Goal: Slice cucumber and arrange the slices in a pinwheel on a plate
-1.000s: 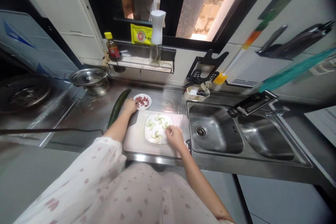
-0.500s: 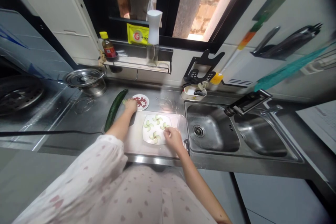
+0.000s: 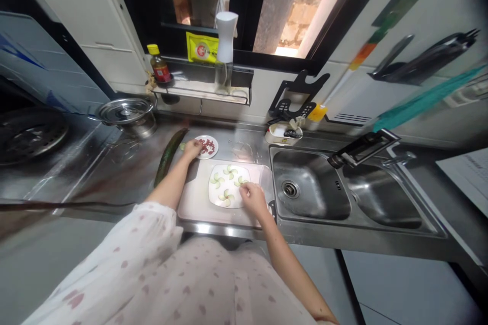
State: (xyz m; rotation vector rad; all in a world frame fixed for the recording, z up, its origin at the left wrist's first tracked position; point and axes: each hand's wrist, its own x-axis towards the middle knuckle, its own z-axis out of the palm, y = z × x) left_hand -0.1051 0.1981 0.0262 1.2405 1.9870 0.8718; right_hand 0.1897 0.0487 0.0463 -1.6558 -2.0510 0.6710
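My left hand (image 3: 192,149) is at the left rim of a small white plate (image 3: 214,154) that holds red bits (image 3: 208,146). Its fingertips are drawn together over the plate; what they pinch, if anything, is too small to make out. A square white plate (image 3: 212,198) lies on a pale cutting board (image 3: 194,212), with pinwheels of thin cucumber slices (image 3: 226,197) on it. By that plate's right edge is my right hand (image 3: 253,198), fingers curled in a pinch next to one pinwheel. Whatever they hold is hidden. A dark green cucumber (image 3: 170,156) lies left of my left forearm.
A lidded steel pot (image 3: 131,118) stands at the back left, near the stove (image 3: 34,134). To the right is a double sink (image 3: 308,188) with a black tap (image 3: 362,148). Behind, a wall shelf (image 3: 198,92) carries a sauce bottle (image 3: 159,65) and a spray bottle (image 3: 225,51).
The view has shifted slightly. My left hand stays at the small plate, its fingertips moved a little with the fingers more visible. My right hand keeps its place beside the square plate.
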